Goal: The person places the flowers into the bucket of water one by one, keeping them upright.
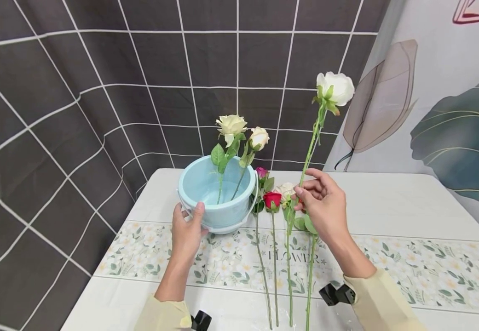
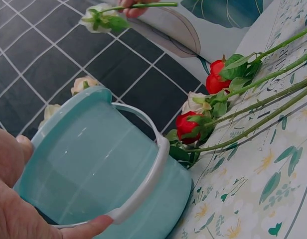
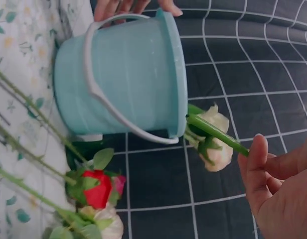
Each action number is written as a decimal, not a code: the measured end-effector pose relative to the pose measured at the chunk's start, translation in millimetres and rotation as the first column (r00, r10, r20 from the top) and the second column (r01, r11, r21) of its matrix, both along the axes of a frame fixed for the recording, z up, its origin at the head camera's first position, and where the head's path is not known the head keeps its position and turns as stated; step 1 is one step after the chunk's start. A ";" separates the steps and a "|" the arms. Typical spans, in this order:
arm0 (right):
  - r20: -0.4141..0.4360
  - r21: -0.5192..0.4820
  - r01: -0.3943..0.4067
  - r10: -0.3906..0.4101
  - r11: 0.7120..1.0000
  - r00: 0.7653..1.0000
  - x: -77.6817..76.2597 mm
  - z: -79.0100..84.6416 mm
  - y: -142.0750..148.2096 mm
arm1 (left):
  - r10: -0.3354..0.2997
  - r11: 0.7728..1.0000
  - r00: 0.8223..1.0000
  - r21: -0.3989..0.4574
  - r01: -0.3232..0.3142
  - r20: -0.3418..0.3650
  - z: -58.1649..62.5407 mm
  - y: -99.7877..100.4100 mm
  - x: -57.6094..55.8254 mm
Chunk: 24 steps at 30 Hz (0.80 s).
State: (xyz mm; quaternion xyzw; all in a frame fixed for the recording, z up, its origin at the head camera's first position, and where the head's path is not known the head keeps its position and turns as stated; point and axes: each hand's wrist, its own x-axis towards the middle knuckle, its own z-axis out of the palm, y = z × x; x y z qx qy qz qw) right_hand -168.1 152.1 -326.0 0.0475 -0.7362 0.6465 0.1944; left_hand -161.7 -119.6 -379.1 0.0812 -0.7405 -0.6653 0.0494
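A light blue bucket [image 1: 227, 216] with a pale handle [image 2: 156, 164] stands on the table. My left hand [image 1: 186, 234] grips its near left side, thumb at the rim. Two cream roses [image 1: 231, 125] lean inside the bucket, their blooms above the far right rim. To the right of the bucket, my right hand [image 1: 324, 204] holds up a white rose [image 1: 336, 88], pinching its green stem [image 3: 218, 133] between thumb and fingers. The cut end of that stem shows near the bucket rim in the right wrist view.
Right of the bucket lie several long-stemmed roses: a red one [image 1: 272, 201], a magenta one [image 1: 261, 172], a cream one [image 1: 285, 191] and another red one [image 2: 217, 77]. A floral band crosses the white table [image 1: 388, 202]. Dark gridded cloth [image 1: 148, 59] hangs behind.
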 end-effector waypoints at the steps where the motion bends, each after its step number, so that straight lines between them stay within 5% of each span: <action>1: -0.005 -0.002 -0.001 0.001 1.000 1.000 -1.5 2.0 -1.8 | 0.000 1.000 1.000 0.002 0.000 0.001 0.0 0.0 0.0; 24: -0.127 -0.005 -0.072 0.071 0.997 0.989 -32.5 41.3 -37.7 | 0.014 1.000 1.000 0.000 -0.014 0.016 -2.8 -1.1 -2.4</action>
